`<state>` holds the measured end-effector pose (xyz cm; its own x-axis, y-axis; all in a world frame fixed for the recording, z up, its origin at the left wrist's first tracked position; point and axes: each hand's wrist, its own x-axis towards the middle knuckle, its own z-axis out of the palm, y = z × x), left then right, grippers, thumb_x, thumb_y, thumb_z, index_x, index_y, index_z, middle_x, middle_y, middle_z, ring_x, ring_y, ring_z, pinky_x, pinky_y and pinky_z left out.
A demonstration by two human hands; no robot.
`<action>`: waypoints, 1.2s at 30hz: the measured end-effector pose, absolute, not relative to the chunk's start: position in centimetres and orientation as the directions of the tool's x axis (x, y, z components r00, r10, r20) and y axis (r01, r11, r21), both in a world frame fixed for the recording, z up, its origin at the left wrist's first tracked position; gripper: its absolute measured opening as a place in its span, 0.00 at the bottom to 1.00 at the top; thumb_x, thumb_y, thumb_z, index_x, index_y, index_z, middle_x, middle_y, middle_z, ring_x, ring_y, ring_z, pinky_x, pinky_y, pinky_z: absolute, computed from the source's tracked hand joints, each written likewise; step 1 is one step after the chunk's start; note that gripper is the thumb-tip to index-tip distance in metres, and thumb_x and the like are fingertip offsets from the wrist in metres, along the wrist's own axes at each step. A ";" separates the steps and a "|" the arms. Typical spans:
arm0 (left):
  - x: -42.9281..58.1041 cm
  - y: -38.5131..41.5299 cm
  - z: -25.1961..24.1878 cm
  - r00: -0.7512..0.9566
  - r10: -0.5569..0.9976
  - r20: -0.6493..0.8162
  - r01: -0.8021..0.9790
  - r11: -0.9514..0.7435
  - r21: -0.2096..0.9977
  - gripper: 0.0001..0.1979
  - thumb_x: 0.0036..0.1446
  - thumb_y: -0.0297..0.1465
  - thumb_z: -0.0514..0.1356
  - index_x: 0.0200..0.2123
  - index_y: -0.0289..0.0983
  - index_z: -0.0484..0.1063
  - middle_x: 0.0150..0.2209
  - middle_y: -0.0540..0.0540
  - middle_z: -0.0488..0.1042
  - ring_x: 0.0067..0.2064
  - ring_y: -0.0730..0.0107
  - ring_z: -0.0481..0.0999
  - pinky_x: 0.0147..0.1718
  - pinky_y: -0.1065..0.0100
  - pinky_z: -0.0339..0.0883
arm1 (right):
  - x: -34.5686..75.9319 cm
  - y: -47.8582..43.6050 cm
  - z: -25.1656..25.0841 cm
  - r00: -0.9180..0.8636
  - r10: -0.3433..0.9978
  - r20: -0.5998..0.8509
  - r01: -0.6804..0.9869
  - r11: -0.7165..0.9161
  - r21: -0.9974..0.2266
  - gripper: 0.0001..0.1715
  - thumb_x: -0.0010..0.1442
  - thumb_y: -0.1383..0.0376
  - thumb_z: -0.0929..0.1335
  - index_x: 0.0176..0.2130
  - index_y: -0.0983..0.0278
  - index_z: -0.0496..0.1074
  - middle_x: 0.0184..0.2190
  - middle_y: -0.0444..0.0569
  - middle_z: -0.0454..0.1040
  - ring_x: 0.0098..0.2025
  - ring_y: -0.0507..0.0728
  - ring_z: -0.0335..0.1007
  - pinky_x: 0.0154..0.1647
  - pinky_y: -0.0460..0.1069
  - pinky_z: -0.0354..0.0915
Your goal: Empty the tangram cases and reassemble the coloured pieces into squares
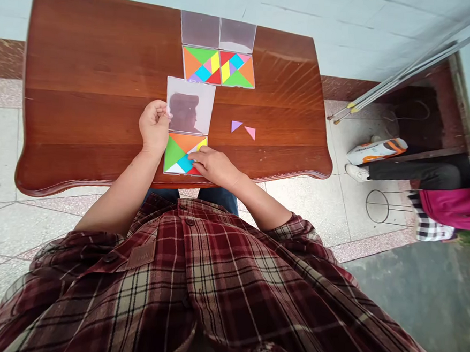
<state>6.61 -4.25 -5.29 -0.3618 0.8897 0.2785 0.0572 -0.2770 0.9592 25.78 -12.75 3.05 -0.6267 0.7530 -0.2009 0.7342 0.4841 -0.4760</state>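
Pinching a clear lid (pixel 189 106), left hand (pixel 153 127) curled; right hand (pixel 215 166) touches tangram tiles (pixel 182 153).

Left hand (pixel 153 126) gripping clear case lid (pixel 190 106), right hand (pixel 214 166) on tangram pieces (pixel 179 156), two loose triangles (pixel 242 129) nearby on wooden table (pixel 86 53)

No wording could be read anywhere; the clear-lidded tangram case (pixel 185 154) near the hands showed only coloured shapes, with no legible lettering; the small leather patch (pixel 141 255) stitched on the plaid shirt (pixel 211 287) bore faint marks, too small to make out; the white and orange package (pixel 377 151) on the floor carried some printing, but it was too small and blurred to read.
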 end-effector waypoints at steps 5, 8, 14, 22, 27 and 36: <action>6.9 -4.4 -5.0 -0.366 0.896 0.253 0.039 -0.257 0.966 0.12 0.55 0.42 0.64 0.35 0.41 0.68 0.32 0.50 0.71 0.34 0.73 0.76 0.38 0.68 0.75 | 26.4 -12.5 3.2 -0.578 0.804 -0.136 0.736 0.442 -0.513 0.19 0.65 0.70 0.61 0.52 0.65 0.73 0.47 0.55 0.72 0.48 0.58 0.68 0.47 0.49 0.61; 7.0 -4.4 -4.7 -0.365 0.898 0.244 0.006 -0.260 0.966 0.13 0.54 0.43 0.65 0.35 0.41 0.68 0.32 0.50 0.71 0.35 0.71 0.76 0.39 0.67 0.75 | 26.2 -12.6 3.2 -0.576 0.803 -0.153 0.744 0.438 -0.504 0.19 0.65 0.69 0.61 0.52 0.66 0.74 0.47 0.55 0.73 0.48 0.58 0.69 0.46 0.49 0.61; 7.0 -4.4 -4.6 -0.367 0.899 0.241 -0.012 -0.263 0.965 0.13 0.53 0.43 0.65 0.34 0.41 0.69 0.31 0.49 0.71 0.37 0.68 0.77 0.41 0.65 0.75 | 25.7 -12.7 3.2 -0.586 0.788 -0.189 0.754 0.444 -0.484 0.18 0.65 0.69 0.61 0.50 0.66 0.74 0.44 0.55 0.73 0.45 0.58 0.69 0.44 0.49 0.60; 6.8 -4.3 -5.1 -0.367 0.893 0.262 0.019 -0.274 0.962 0.12 0.55 0.41 0.65 0.35 0.41 0.69 0.32 0.50 0.72 0.35 0.70 0.76 0.40 0.66 0.75 | 26.7 -12.4 3.7 -0.534 0.835 -0.132 0.753 0.399 -0.523 0.16 0.64 0.69 0.62 0.48 0.67 0.74 0.45 0.56 0.74 0.46 0.59 0.70 0.46 0.50 0.62; 6.7 -4.5 -4.9 -0.358 0.894 0.269 0.027 -0.278 0.960 0.11 0.55 0.40 0.65 0.35 0.41 0.69 0.32 0.50 0.72 0.35 0.71 0.76 0.40 0.65 0.75 | 31.0 -10.0 3.6 -0.314 0.949 0.033 0.836 0.293 -0.464 0.15 0.64 0.67 0.61 0.45 0.63 0.74 0.41 0.53 0.74 0.46 0.61 0.68 0.49 0.54 0.63; 7.0 -4.7 -4.2 -0.361 0.882 0.303 0.034 -0.312 0.949 0.08 0.56 0.38 0.64 0.34 0.42 0.70 0.30 0.50 0.71 0.39 0.68 0.77 0.43 0.65 0.75 | 36.4 -4.7 1.6 -0.132 0.991 -0.032 0.933 0.113 -0.341 0.16 0.59 0.68 0.64 0.47 0.65 0.73 0.45 0.57 0.72 0.42 0.61 0.69 0.47 0.56 0.66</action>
<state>6.98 -4.72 -4.15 -0.3606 0.8821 0.3030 0.0336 -0.3123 0.9494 36.36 -4.72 1.62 -0.1318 0.9908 -0.0316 0.9333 0.1133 -0.3407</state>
